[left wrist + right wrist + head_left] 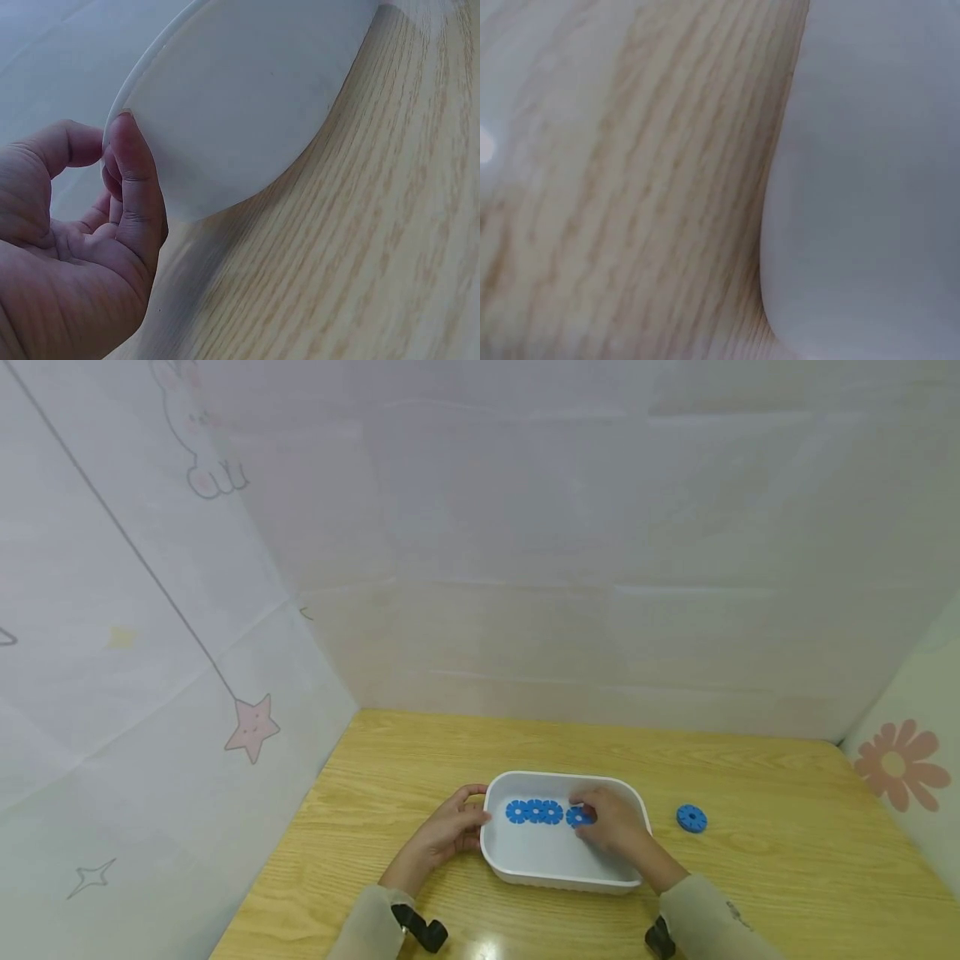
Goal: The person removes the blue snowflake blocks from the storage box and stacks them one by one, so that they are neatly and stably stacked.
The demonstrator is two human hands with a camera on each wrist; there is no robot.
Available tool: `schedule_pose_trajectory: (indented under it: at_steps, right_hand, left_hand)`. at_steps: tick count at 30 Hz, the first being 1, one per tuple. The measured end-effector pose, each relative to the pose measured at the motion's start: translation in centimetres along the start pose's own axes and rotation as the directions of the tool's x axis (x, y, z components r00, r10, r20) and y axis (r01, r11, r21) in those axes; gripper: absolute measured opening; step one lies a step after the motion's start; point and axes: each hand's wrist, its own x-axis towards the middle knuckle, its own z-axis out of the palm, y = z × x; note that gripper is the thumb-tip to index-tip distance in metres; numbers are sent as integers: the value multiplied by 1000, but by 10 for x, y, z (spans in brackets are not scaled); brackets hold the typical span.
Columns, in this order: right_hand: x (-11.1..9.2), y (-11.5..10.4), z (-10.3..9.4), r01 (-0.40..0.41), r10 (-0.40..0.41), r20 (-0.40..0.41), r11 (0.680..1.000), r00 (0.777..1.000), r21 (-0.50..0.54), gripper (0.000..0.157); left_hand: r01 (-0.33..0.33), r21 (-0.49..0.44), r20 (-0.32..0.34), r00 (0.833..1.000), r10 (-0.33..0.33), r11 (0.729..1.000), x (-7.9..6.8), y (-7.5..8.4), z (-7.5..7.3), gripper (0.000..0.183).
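Sheeting (510,543), pale and creased, stands behind the table and along both sides, printed on the left with a pink star (252,728) and on the right with a reddish flower (900,766). Below it spreads the table (390,752), yellowish wood grain running across its top. On the table sits a white tray (543,856), oblong with rounded corners; the right wrist view shows its smooth outer wall meeting the wood. Two light sleeves (367,927) reach in from the near edge, a black band (420,928) at the left wrist. The left hand (446,828) is at the tray's left end, its grip clamped on the rim, as the left wrist view also shows. The right hand (611,822) reaches over the right part of the tray. Inside lies a row of three blue discs (535,804), notched and joined edge to edge. Outside, on the table to the right, lies a thick blue piece (684,819). Smallest is a single blue disc (573,822), pinched in the right grip within the tray, just beside the row; whether it touches the tray floor cannot be told.
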Motion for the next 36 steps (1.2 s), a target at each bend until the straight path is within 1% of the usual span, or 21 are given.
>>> schedule_pose_trajectory:
  at_steps: [4, 11, 18, 24, 29, 36]
  right_hand:
    - [1, 1, 0, 5, -6, 14, 999, 1000, 32, 43]
    - [0, 2, 0, -35, 35, 33, 999, 999, 0, 46]
    - [1, 2, -1, -56, 55, 46, 998, 997, 17, 39]
    - [1, 1, -1, -43, 42, 38, 999, 998, 23, 34]
    - [1, 0, 0, -16, 16, 23, 1000, 1000, 23, 35]
    - [2, 3, 2, -22, 18, 53, 997, 998, 77, 34]
  left_hand:
    - [2, 3, -2, 1000, -2, 1000, 0, 0, 0, 62]
    - [8, 15, -8, 1000, -7, 1000, -1, 0, 1, 62]
    - [7, 16, -10, 1000, -7, 1000, 0, 1, 2, 59]
    - [6, 12, -8, 1000, -6, 1000, -1, 1, 2, 59]
    - [4, 17, -1, 1000, -4, 1000, -2, 1, 1, 59]
    - [5, 25, -3, 1000, -4, 1000, -3, 3, 3, 58]
